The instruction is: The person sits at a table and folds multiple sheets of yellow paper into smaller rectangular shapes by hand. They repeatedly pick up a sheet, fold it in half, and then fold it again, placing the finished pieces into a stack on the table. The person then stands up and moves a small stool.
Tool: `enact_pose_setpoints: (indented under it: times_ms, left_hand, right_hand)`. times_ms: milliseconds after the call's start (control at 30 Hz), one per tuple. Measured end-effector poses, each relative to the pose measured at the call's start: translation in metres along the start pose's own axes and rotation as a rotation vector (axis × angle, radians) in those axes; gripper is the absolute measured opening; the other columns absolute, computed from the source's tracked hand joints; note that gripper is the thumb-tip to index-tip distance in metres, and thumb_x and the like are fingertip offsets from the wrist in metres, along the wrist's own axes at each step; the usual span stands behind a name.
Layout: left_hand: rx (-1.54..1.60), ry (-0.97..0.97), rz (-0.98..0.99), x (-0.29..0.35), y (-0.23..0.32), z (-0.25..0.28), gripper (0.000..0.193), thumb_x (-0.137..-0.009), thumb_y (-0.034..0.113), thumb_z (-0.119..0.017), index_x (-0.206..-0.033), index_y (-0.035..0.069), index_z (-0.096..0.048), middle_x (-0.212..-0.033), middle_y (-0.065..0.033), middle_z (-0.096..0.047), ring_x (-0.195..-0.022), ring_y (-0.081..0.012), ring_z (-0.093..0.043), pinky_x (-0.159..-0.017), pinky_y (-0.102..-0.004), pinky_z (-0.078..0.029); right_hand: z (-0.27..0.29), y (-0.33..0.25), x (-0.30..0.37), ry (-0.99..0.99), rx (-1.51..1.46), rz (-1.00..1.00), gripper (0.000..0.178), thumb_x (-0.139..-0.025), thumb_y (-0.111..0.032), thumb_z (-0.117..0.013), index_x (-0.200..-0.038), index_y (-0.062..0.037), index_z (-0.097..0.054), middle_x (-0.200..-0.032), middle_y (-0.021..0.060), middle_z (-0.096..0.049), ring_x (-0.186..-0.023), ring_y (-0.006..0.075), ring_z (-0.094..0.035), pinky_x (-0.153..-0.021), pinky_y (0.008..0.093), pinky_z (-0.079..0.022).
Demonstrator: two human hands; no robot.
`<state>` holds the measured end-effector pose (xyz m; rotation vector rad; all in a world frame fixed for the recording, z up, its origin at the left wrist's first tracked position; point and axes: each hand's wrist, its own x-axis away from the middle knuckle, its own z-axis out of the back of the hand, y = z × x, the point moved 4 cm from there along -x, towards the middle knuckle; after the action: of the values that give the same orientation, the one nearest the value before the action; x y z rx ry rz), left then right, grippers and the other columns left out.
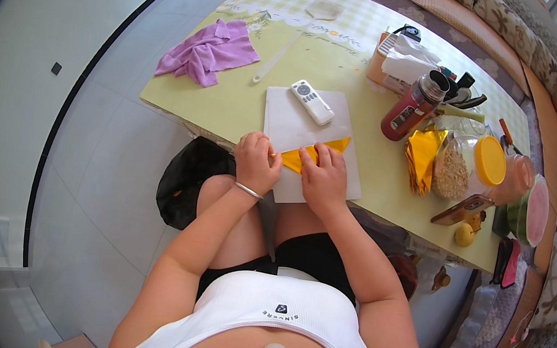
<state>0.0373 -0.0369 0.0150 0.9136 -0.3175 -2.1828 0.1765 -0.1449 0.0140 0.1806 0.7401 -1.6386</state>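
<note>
Pale-green table: hands on gold paper, left pinching end, right resting atop, unclenched.

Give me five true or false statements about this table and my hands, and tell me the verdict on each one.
1. The remote lies on the white sheet. True.
2. The purple cloth is to the right of the flask. False: it lies to the flask's left.
3. Fingers of the right hand touch the gold paper. True.
4. The bracelet is on the right wrist. False: it is on the left wrist.
5. The flask has its cap on. False: its mouth is open.
</note>
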Motion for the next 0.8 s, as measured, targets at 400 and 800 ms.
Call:
enact_pose_setpoints:
  times_ms: [400, 800]
  left_hand:
    - [-0.13, 0.009, -0.321, 0.014, 0.022, 0.006, 0.007, -0.074, 0.007, -0.067, -0.078, 0.005, -0.062, -0.086, -0.0106, -0.059, -0.087, -0.0312, -0.06, -0.081, -0.043, -0.048]
    - [-0.107, -0.027, -0.205, -0.009, 0.01, -0.003, 0.054, -0.072, 0.017, -0.076, -0.121, 0.004, -0.059, -0.112, -0.0146, -0.061, -0.115, -0.038, -0.052, -0.103, -0.0467, -0.039]
  right_hand:
    - [0.002, -0.004, 0.002, 0.027, 0.059, 0.023, 0.037, -0.086, -0.012, -0.065, -0.123, -0.0091, -0.069, -0.13, 0.0193, -0.057, -0.122, 0.0364, -0.051, -0.106, 0.0491, -0.039]
    - [0.002, 0.015, -0.003, -0.136, -0.192, -0.239, 0.05, -0.087, -0.015, -0.065, -0.137, -0.0084, -0.058, -0.135, 0.0168, -0.057, -0.124, 0.0346, -0.053, -0.106, 0.0493, -0.041]
